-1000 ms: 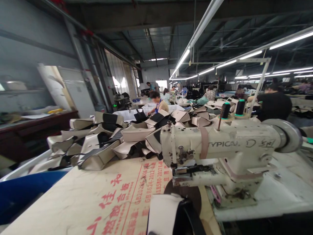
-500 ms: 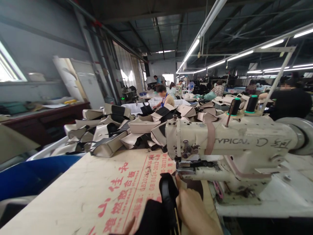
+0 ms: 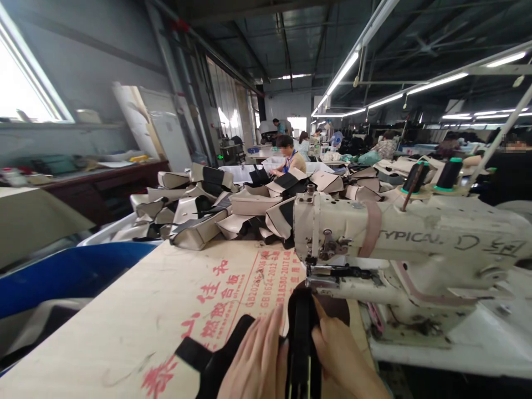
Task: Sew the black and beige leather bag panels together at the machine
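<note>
A black piece (image 3: 301, 332) with a narrow looped strip stands in front of the sewing machine (image 3: 399, 233), close to its needle area. My right hand (image 3: 341, 349) grips this piece from the right side, fingers bent against it. On its left side, my left hand (image 3: 260, 354) lies with fingers extended over the black material. A flat black flap (image 3: 220, 354) reaches out to the left from under my left hand, over the plywood board (image 3: 124, 321). A dark brown round patch (image 3: 338, 310) shows beneath the machine's arm.
Beige and black sewn pieces (image 3: 253, 202) are heaped behind the board. A blue sheet (image 3: 83, 271) hangs at the left. Two black thread spools (image 3: 449, 173) stand above the machine. A person (image 3: 293, 159) sits beyond the heap, with other people farther back.
My left hand has come up into view and onto the black material. More of the black flap shows at the left. The camera view has shifted, moving the machine rightward in the picture.
</note>
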A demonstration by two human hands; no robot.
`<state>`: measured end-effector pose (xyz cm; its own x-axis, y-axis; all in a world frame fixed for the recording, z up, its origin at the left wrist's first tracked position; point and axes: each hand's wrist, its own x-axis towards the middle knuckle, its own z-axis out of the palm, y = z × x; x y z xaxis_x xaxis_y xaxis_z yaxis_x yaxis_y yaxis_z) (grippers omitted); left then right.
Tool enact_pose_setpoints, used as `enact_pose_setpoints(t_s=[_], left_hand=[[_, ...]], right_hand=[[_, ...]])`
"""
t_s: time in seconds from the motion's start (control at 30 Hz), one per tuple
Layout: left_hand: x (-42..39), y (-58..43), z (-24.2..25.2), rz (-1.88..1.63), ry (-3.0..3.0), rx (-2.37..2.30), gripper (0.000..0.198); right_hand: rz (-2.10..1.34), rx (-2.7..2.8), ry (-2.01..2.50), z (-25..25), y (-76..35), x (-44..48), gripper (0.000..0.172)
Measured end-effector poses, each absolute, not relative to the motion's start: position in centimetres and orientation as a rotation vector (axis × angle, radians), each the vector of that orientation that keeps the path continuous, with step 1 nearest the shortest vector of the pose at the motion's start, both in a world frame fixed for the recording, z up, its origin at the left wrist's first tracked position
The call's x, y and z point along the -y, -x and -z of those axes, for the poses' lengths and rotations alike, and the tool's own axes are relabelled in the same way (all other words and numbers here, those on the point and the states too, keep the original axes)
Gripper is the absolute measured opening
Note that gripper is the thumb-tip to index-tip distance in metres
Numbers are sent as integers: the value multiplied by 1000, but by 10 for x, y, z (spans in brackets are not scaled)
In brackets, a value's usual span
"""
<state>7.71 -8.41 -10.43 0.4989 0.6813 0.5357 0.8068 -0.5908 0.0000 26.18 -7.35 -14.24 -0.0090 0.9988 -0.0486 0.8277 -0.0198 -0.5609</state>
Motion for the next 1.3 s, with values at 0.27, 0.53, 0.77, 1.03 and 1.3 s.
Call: enact_pose_setpoints(t_s=[0.27,0.53,0.77,1.03,1.3], left_hand=[[20,-119,74,578,3046,1897,49],[1,-129,88,641,3291,1649,35],[1,-137,98,476,3079,1701,32],[-11,-109,90,537,3547,1588,32],[8,-108,87,465,3470,961,26]], right_hand=[[-709,1911,1875,135,-273,80,57],[-625,1743,1520,143,-286,74,61],[-641,1578,1387,140,-281,53,31],[-411,1783,1336,145,-284,49,14],[-20,2052,1188,157,-297,72,36]])
